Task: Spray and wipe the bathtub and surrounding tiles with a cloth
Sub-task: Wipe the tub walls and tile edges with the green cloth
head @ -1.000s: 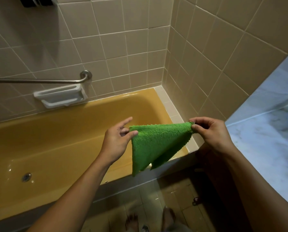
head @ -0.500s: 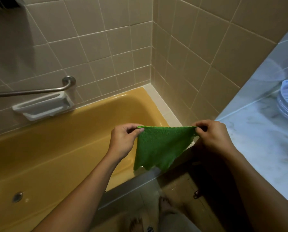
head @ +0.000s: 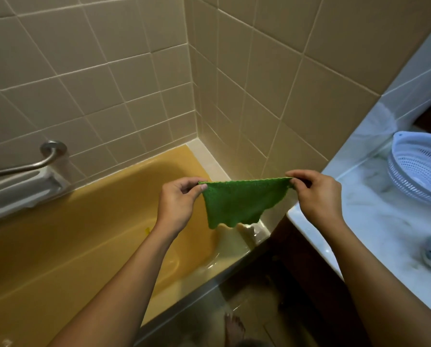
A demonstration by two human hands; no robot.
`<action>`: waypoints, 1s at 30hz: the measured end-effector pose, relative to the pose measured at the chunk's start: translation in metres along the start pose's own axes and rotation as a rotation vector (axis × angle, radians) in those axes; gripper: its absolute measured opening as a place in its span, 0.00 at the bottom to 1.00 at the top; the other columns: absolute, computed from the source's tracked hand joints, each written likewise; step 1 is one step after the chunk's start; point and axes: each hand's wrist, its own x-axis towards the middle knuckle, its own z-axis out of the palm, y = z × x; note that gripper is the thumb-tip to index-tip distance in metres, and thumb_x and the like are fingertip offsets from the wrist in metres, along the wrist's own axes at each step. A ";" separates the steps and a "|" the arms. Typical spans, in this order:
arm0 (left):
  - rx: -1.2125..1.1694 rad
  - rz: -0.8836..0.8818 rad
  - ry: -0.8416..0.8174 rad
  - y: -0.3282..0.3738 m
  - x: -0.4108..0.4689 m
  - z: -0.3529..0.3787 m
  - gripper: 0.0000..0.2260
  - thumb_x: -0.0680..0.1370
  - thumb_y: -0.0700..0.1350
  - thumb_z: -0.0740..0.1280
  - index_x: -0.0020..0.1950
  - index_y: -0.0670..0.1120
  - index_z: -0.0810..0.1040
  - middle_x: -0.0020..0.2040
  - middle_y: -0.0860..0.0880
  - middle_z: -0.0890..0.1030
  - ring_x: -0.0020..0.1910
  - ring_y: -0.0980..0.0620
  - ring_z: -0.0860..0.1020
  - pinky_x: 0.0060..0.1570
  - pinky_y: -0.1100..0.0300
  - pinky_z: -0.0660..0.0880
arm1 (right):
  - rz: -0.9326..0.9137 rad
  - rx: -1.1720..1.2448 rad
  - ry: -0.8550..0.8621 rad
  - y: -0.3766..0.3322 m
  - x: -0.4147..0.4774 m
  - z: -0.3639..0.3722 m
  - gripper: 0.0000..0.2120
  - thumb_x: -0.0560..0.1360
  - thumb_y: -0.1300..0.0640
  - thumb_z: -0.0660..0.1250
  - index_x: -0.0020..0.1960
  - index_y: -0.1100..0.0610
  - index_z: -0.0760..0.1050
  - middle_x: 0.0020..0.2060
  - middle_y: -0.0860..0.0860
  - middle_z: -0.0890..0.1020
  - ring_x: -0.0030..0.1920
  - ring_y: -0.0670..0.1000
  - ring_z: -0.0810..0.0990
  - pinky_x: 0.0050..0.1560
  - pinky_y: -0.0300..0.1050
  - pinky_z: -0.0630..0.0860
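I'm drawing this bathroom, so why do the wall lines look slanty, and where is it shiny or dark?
Head view: the wide-angle lens slants the lines between the tiles; glare glints on the bathtub rim below the green cloth; the floor is dark and blurry.

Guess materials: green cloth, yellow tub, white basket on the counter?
Green cloth: looks like terry or microfibre, matte, nubby pile, scalloped edge, hangs limp. Yellow tub: glossy enamel or acrylic, cannot tell which; sharp highlights at its near end. White basket: moulded plastic, by its fine grid of holes and slight sheen.
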 end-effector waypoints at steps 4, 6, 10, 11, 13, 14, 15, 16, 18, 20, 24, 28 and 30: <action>-0.009 -0.027 -0.040 -0.015 0.002 0.003 0.06 0.77 0.37 0.74 0.50 0.46 0.88 0.45 0.52 0.88 0.46 0.58 0.84 0.50 0.66 0.79 | 0.054 -0.014 0.004 0.014 -0.012 0.006 0.09 0.79 0.61 0.70 0.54 0.51 0.86 0.43 0.43 0.84 0.44 0.41 0.80 0.53 0.38 0.75; 0.010 -0.069 -0.077 -0.032 0.001 0.001 0.06 0.77 0.38 0.74 0.50 0.47 0.88 0.44 0.53 0.88 0.46 0.59 0.84 0.48 0.68 0.77 | 0.114 -0.035 -0.014 0.027 -0.025 0.019 0.09 0.79 0.61 0.70 0.54 0.52 0.86 0.44 0.44 0.84 0.45 0.43 0.80 0.54 0.39 0.74; 0.055 -0.164 -0.159 -0.071 0.001 -0.005 0.08 0.77 0.39 0.74 0.47 0.53 0.87 0.43 0.55 0.87 0.44 0.60 0.84 0.47 0.69 0.77 | 0.215 -0.108 -0.067 0.055 -0.053 0.050 0.09 0.78 0.62 0.70 0.54 0.53 0.86 0.48 0.47 0.86 0.47 0.44 0.80 0.56 0.37 0.73; 0.069 -0.191 -0.181 -0.080 0.001 -0.006 0.08 0.77 0.38 0.74 0.47 0.52 0.87 0.42 0.55 0.87 0.42 0.61 0.84 0.46 0.69 0.77 | 0.246 -0.122 -0.079 0.060 -0.060 0.057 0.09 0.78 0.62 0.70 0.54 0.53 0.86 0.48 0.47 0.87 0.47 0.43 0.79 0.55 0.36 0.71; 0.100 -0.235 -0.241 -0.101 0.001 -0.010 0.08 0.77 0.38 0.74 0.47 0.51 0.87 0.40 0.55 0.87 0.39 0.62 0.82 0.46 0.66 0.77 | 0.309 -0.146 -0.095 0.069 -0.073 0.069 0.08 0.78 0.62 0.70 0.54 0.54 0.86 0.48 0.47 0.87 0.46 0.43 0.78 0.54 0.36 0.70; 0.116 -0.254 -0.272 -0.110 0.000 -0.011 0.07 0.77 0.37 0.74 0.47 0.50 0.87 0.39 0.55 0.87 0.38 0.62 0.82 0.46 0.64 0.78 | 0.336 -0.151 -0.098 0.072 -0.078 0.075 0.08 0.78 0.61 0.70 0.54 0.54 0.86 0.47 0.47 0.86 0.46 0.43 0.78 0.54 0.36 0.71; 0.131 -0.273 -0.303 -0.121 0.001 -0.012 0.07 0.77 0.37 0.74 0.47 0.50 0.87 0.39 0.55 0.87 0.37 0.62 0.81 0.47 0.62 0.78 | 0.365 -0.150 -0.098 0.076 -0.084 0.082 0.08 0.78 0.61 0.70 0.53 0.53 0.86 0.45 0.45 0.85 0.45 0.42 0.79 0.54 0.37 0.71; 0.139 -0.289 -0.323 -0.130 0.001 -0.013 0.07 0.76 0.37 0.74 0.46 0.50 0.87 0.39 0.54 0.87 0.36 0.61 0.81 0.46 0.61 0.78 | 0.393 -0.145 -0.097 0.079 -0.087 0.087 0.08 0.78 0.61 0.70 0.53 0.53 0.86 0.43 0.44 0.84 0.45 0.42 0.79 0.54 0.37 0.72; 0.138 -0.328 -0.351 -0.147 0.005 -0.012 0.07 0.77 0.37 0.74 0.46 0.50 0.87 0.39 0.53 0.87 0.36 0.61 0.81 0.45 0.59 0.79 | 0.438 -0.141 -0.085 0.086 -0.090 0.098 0.07 0.78 0.61 0.71 0.53 0.53 0.86 0.42 0.43 0.81 0.45 0.42 0.80 0.51 0.35 0.72; 0.123 -0.367 -0.361 -0.163 0.010 -0.008 0.07 0.77 0.37 0.74 0.46 0.50 0.87 0.39 0.52 0.87 0.36 0.60 0.81 0.44 0.60 0.79 | 0.466 -0.146 -0.066 0.092 -0.086 0.109 0.07 0.78 0.61 0.71 0.53 0.54 0.86 0.41 0.43 0.81 0.42 0.38 0.78 0.46 0.34 0.71; 0.086 -0.406 -0.340 -0.193 0.029 0.005 0.07 0.78 0.36 0.73 0.47 0.48 0.86 0.41 0.49 0.88 0.41 0.53 0.84 0.42 0.59 0.81 | 0.463 -0.180 -0.058 0.108 -0.071 0.132 0.07 0.79 0.61 0.70 0.53 0.55 0.85 0.46 0.49 0.85 0.43 0.43 0.79 0.49 0.37 0.72; 0.058 -0.431 -0.295 -0.223 0.052 0.019 0.05 0.79 0.37 0.72 0.50 0.45 0.86 0.43 0.46 0.87 0.42 0.52 0.84 0.40 0.61 0.81 | 0.400 -0.248 -0.084 0.125 -0.045 0.162 0.08 0.79 0.61 0.69 0.55 0.56 0.85 0.47 0.51 0.86 0.43 0.45 0.81 0.48 0.38 0.75; 0.062 -0.439 -0.273 -0.243 0.066 0.028 0.04 0.79 0.37 0.71 0.50 0.45 0.85 0.44 0.45 0.87 0.42 0.51 0.84 0.39 0.63 0.81 | 0.359 -0.278 -0.090 0.137 -0.028 0.182 0.07 0.79 0.60 0.68 0.54 0.56 0.85 0.46 0.52 0.86 0.45 0.49 0.83 0.50 0.44 0.81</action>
